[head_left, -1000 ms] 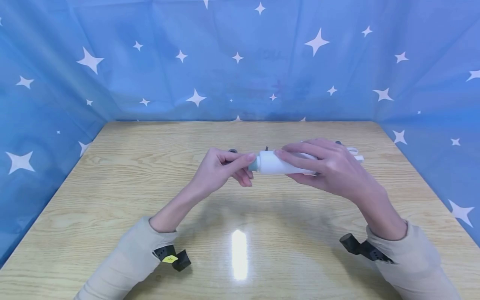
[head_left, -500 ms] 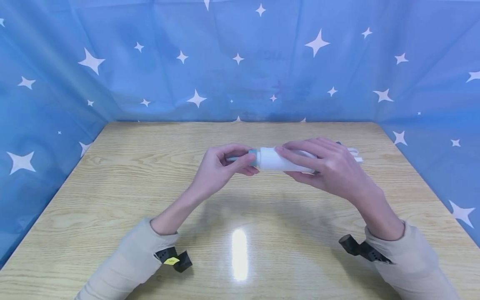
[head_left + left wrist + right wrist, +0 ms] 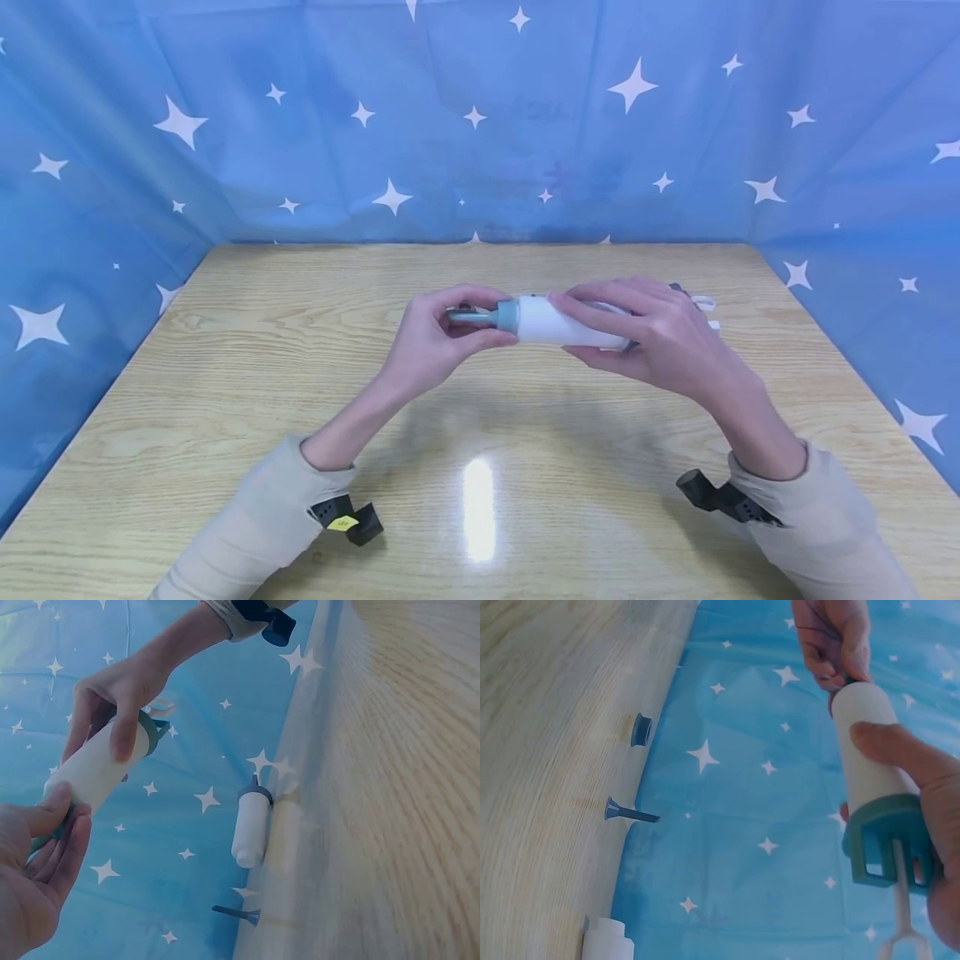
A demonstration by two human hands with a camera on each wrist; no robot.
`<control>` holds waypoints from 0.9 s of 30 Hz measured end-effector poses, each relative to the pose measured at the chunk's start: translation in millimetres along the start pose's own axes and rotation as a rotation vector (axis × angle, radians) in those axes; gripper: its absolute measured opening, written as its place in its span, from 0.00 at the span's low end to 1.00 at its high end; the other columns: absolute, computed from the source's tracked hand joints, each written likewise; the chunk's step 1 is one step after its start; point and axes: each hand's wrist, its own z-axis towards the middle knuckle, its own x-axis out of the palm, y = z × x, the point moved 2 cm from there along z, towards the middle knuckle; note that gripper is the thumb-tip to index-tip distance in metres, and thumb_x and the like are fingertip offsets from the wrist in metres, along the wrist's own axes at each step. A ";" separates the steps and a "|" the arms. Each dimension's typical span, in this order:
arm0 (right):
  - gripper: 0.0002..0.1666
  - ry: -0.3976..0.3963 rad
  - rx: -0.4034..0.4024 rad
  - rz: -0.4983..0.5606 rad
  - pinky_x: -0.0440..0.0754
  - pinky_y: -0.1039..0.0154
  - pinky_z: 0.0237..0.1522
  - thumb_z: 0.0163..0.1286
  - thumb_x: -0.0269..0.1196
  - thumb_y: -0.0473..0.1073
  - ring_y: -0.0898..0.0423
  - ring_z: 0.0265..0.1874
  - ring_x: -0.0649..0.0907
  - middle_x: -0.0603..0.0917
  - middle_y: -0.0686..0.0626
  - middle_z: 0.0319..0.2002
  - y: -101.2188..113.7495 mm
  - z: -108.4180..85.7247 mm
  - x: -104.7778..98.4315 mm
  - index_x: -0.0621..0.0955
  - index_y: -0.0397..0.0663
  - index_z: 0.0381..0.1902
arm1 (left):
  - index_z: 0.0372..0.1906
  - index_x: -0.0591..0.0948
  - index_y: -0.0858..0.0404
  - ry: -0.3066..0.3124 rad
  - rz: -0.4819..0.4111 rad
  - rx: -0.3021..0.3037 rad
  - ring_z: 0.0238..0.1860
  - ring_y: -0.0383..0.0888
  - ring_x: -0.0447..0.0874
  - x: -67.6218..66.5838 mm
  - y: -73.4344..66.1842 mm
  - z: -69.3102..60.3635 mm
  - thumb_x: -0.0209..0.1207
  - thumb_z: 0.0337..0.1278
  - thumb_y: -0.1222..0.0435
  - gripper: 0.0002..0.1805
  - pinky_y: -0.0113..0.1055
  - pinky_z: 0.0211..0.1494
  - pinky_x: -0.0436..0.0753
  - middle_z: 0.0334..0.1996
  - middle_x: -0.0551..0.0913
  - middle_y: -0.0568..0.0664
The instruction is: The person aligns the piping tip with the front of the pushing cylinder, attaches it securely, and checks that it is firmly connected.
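Note:
A white-tubed icing syringe (image 3: 540, 319) lies nearly level between my hands, above the table. My right hand (image 3: 663, 333) grips its tube, thumb below and fingers over the top. My left hand (image 3: 435, 337) pinches the teal cap (image 3: 507, 317) at the left end between thumb and forefinger. A slim teal nozzle (image 3: 472, 317) points from this cap into my left palm. In the right wrist view, a teal slotted collar (image 3: 889, 817) and a white plunger rod (image 3: 901, 896) show at the other end.
Behind the syringe, a second white tube with a dark nozzle cap (image 3: 251, 829) lies on the table. Near it are a dark funnel-shaped nozzle (image 3: 626, 811) and a small dark ring-like piece (image 3: 641, 730). A blue star-patterned curtain (image 3: 480, 125) borders the table.
My left thumb has slid down from over the cap to its lower side, uncovering cap and nozzle. The white neck beside the cap no longer shows. My right hand has barely moved.

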 end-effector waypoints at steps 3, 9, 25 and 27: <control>0.27 -0.002 0.013 0.026 0.87 0.47 0.35 0.76 0.58 0.59 0.43 0.39 0.87 0.87 0.42 0.48 0.2 0.4 0.1 0.84 0.44 0.57 | 0.49 0.86 0.67 -0.005 0.007 0.036 0.43 0.51 0.89 0.4 0.8 -0.4 0.72 0.51 0.77 0.18 0.42 0.48 0.89 0.46 0.87 0.54; 0.27 -0.019 0.031 0.059 0.87 0.47 0.35 0.76 0.59 0.58 0.43 0.38 0.88 0.87 0.42 0.46 -0.2 1.9 0.1 0.85 0.43 0.55 | 0.52 0.86 0.67 0.010 -0.037 0.068 0.43 0.53 0.89 -0.8 0.0 -1.5 0.68 0.58 0.75 0.16 0.45 0.48 0.88 0.48 0.87 0.54; 0.27 -0.006 0.019 0.053 0.88 0.47 0.35 0.76 0.59 0.58 0.43 0.39 0.87 0.87 0.42 0.47 -1.0 1.2 -1.8 0.85 0.43 0.57 | 0.54 0.85 0.66 0.058 0.000 0.030 0.43 0.51 0.89 -3.1 1.0 0.5 0.68 0.58 0.75 0.18 0.44 0.48 0.88 0.49 0.86 0.52; 0.27 -0.012 0.020 0.064 0.88 0.47 0.33 0.76 0.59 0.58 0.43 0.38 0.87 0.87 0.42 0.47 -1.1 1.5 -1.7 0.85 0.42 0.57 | 0.54 0.85 0.65 0.058 0.017 0.067 0.45 0.52 0.89 -2.3 0.8 0.3 0.69 0.57 0.75 0.18 0.43 0.49 0.88 0.50 0.86 0.51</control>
